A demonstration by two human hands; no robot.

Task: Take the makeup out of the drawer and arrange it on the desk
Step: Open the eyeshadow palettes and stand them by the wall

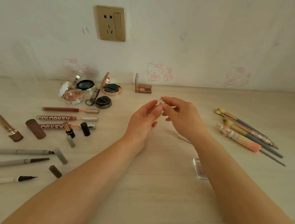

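Observation:
Above the middle of the light wooden desk (157, 188), my left hand (144, 119) and my right hand (178, 114) together pinch a tiny clear object (160, 101) between their fingertips. What it is cannot be made out. Laid out at the left are open compacts (86, 90), lip gloss tubes (67, 118), lipsticks (7, 128) and uncapped eyeliner pens (21, 162). A small open eyeshadow palette (143, 88) stands by the wall. Makeup brushes (247, 131) lie at the right. A clear case (200, 168) is partly hidden under my right forearm.
A gold wall socket (111, 23) sits on the papered wall behind the desk. A thin clear stick (183, 138) lies on the desk just below my right wrist. Loose caps (55, 171) lie among the pens at the left.

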